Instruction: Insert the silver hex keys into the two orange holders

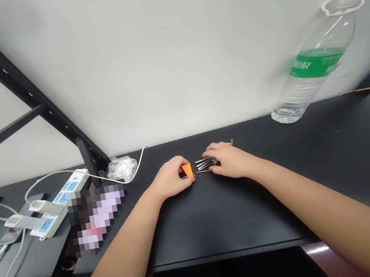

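I see the left hand [172, 176] pinching a small bright-orange wedge-shaped piece [187, 170] between thumb and fingers, mid-way along the long black surface [228, 221]. The right hand [227, 160] is palm-down just beside it, fingers curled over several thin bent silver metal rods [206, 161], ends towards the left hand. I can't tell whether it grips them or only covers them. Hands near each other, narrow gap between. A second orange bit [229, 143] shows behind the right hand, mostly hidden. Right rear: large clear plastic bottle with green label [317, 62], upright. Left rear: crumpled clear plastic bag [122, 168], white cable [140, 158] beside it.
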A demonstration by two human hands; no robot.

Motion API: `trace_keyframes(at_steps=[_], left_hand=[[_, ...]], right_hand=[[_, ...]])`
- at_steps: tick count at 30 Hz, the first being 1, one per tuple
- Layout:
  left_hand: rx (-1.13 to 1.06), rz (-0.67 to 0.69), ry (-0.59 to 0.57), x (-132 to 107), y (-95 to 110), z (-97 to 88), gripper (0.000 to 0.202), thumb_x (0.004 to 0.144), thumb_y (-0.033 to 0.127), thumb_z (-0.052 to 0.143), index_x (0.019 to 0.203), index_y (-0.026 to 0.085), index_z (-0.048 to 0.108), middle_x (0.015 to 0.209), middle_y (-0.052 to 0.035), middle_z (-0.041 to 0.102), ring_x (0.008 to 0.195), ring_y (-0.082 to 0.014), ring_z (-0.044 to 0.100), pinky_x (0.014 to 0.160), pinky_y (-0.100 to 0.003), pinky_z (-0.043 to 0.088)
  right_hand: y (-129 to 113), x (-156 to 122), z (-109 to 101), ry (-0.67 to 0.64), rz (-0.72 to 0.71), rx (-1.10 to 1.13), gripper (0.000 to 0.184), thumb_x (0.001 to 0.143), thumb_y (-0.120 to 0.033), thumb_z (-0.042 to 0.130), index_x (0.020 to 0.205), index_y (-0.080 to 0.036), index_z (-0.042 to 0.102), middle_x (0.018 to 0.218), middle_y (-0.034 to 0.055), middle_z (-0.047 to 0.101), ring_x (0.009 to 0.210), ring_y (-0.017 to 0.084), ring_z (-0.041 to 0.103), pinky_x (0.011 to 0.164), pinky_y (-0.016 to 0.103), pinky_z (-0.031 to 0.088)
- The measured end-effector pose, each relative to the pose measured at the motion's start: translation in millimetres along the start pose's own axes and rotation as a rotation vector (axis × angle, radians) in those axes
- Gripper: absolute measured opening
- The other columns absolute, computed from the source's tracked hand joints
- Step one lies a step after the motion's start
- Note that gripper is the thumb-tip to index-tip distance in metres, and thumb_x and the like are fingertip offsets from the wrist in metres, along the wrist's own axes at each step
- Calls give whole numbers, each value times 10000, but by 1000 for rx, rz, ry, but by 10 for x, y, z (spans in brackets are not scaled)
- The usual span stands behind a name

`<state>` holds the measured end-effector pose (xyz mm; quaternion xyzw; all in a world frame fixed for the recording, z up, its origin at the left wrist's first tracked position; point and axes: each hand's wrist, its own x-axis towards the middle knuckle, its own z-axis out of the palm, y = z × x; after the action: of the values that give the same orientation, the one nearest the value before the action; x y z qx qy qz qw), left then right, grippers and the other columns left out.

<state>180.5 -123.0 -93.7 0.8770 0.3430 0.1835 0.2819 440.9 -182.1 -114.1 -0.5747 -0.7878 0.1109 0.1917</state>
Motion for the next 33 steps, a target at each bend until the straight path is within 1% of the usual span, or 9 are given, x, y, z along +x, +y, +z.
trace_keyframes(at_steps=[5,11,15,21,24,26,28,31,33], left_hand=[[-3,7,6,2,-8,7,314,750,305,753,1033,233,638,990,-17,675,856,-187,629,735,-307,520],[2,0,7,5,-15,16,308,748,309,760,1019,231,637,965,-14,668,829,-181,617,726,-309,510],[-4,10,14,0,-14,23,304,751,312,761,1015,237,631,969,-9,669,827,-177,613,735,-312,508],[-16,19,12,4,-37,33,302,754,302,757,1018,234,628,968,-10,668,823,-174,613,730,-311,511],[-9,39,33,9,-39,46,319,755,313,763,1033,230,630,978,-14,668,833,-176,615,743,-318,517],[-4,58,56,12,-35,57,321,760,324,766,1034,229,629,988,-15,669,837,-174,616,753,-321,519],[-1,82,75,14,-29,65,325,771,340,766,1041,227,625,1003,-17,672,841,-172,619,757,-322,521],[12,126,89,17,-23,69,341,787,356,762,1067,226,619,1021,-22,674,850,-173,625,760,-324,523],[29,142,86,18,-23,66,349,794,366,760,1078,225,615,1022,-24,671,853,-176,627,759,-326,524]], right_hand=[[-55,28,21,-31,11,0,258,899,-179,599,1110,-234,737,1128,95,676,1011,242,639,842,337,501],[-110,1,2,-71,27,33,234,892,-318,671,1104,-237,729,1121,79,656,923,216,635,766,317,489],[-83,16,28,-83,34,18,184,895,-234,636,1057,-232,724,1090,74,663,853,193,628,757,310,477],[-21,42,66,-68,-6,9,156,952,-244,591,1036,-230,721,1056,72,669,882,198,636,789,322,479],[-80,34,47,-1,-11,7,161,950,-232,581,1022,-223,725,1044,78,678,952,217,638,820,336,476],[-174,31,26,68,4,77,159,949,-247,582,1007,-216,727,1039,77,690,978,220,636,846,343,476],[-288,31,16,61,46,234,176,951,-324,602,994,-216,734,1010,64,709,926,207,644,814,332,483],[-424,34,42,-111,142,500,280,932,-468,629,919,-211,741,891,35,722,744,166,626,667,290,468],[-458,37,80,-210,216,620,317,922,-496,630,847,-203,721,810,20,707,623,131,575,566,261,422]])
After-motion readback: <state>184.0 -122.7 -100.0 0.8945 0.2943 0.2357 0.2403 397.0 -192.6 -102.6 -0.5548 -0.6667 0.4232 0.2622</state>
